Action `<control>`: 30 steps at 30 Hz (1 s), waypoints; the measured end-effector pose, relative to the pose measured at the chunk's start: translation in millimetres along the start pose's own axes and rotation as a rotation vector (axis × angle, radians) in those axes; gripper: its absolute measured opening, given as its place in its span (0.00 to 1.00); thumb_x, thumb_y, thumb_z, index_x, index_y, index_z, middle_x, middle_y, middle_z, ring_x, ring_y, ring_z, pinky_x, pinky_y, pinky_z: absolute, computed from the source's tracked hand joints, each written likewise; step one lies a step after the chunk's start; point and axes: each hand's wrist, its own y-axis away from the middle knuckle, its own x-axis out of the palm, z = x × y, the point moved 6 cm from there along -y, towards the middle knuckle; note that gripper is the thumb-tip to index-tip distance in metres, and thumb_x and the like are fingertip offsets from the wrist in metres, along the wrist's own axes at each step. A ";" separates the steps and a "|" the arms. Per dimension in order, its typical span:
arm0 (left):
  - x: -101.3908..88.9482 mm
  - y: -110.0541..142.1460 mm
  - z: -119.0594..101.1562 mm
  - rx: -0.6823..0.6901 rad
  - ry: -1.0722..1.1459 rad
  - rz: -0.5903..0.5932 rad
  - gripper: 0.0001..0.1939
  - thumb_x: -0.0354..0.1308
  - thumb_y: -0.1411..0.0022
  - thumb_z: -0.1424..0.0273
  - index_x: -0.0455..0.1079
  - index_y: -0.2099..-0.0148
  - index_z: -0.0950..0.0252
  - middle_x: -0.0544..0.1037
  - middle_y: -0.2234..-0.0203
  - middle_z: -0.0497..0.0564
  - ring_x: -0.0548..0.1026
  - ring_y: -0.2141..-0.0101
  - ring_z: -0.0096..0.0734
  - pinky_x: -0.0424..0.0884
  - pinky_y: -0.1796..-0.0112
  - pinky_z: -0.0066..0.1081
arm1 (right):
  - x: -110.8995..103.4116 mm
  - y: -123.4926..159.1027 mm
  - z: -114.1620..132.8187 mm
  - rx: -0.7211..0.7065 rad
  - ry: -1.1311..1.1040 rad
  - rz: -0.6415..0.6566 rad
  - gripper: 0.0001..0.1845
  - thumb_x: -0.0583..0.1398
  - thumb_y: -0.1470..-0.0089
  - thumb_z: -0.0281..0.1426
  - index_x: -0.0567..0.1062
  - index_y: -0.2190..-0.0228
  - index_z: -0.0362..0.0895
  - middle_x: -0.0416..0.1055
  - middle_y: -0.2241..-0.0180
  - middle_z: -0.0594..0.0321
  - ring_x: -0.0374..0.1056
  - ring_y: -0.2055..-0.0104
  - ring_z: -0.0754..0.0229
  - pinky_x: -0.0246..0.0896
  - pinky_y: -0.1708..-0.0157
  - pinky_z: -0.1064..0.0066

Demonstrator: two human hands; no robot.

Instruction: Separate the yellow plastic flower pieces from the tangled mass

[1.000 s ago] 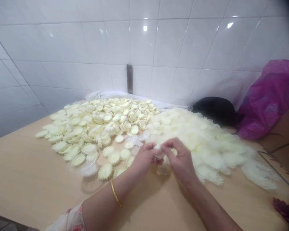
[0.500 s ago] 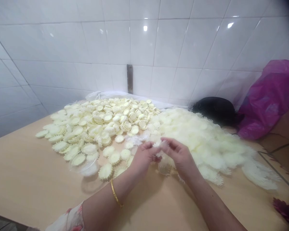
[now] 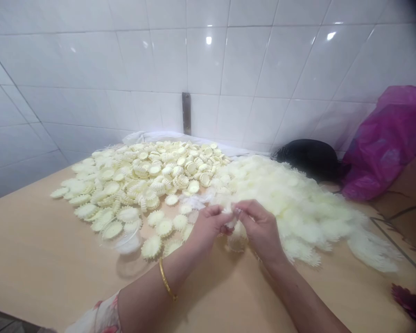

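Our left hand (image 3: pixel 208 226) and right hand (image 3: pixel 260 229) meet over the tabletop (image 3: pixel 48 259), both pinching one small cream petal piece (image 3: pixel 233 217) between thumb and fingertips, just in front of the fluffy petal heap (image 3: pixel 298 203). It looks feather-light, thin and floppy, likely easy to crease, so we judge its edges the best place to hold. Stiffer ridged cups (image 3: pixel 142 180) lie left; a pink bag (image 3: pixel 388 138) sits far right.

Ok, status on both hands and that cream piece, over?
Left hand and right hand both pinching one small cream flower piece above the table. Loose petal pile just behind. Nothing blocking.
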 end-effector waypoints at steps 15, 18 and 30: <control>5.2 0.4 6.1 -0.038 0.130 0.048 0.07 0.61 0.59 0.77 0.63 0.78 0.68 0.67 0.84 0.45 0.66 0.80 0.21 0.66 0.74 0.27 | 1.5 0.6 -4.2 0.130 0.072 0.013 0.11 0.55 0.51 0.35 0.70 0.79 0.42 0.63 0.82 0.68 0.58 0.79 0.66 0.55 0.78 0.75; 7.0 0.4 6.6 -0.059 0.193 0.072 0.08 0.61 0.59 0.79 0.63 0.77 0.68 0.67 0.83 0.45 0.67 0.79 0.22 0.67 0.74 0.28 | 1.4 -1.7 -3.6 0.193 -0.032 0.026 0.12 0.57 0.52 0.36 0.69 0.80 0.42 0.62 0.83 0.69 0.57 0.80 0.67 0.55 0.80 0.76; 13.0 3.2 7.1 -0.111 0.429 0.132 0.07 0.56 0.58 0.82 0.64 0.76 0.67 0.70 0.80 0.45 0.69 0.77 0.23 0.66 0.75 0.25 | 10.7 -1.4 -17.2 0.409 -0.548 -0.002 0.13 0.64 0.61 0.37 0.69 0.83 0.41 0.62 0.86 0.70 0.56 0.84 0.69 0.54 0.87 0.77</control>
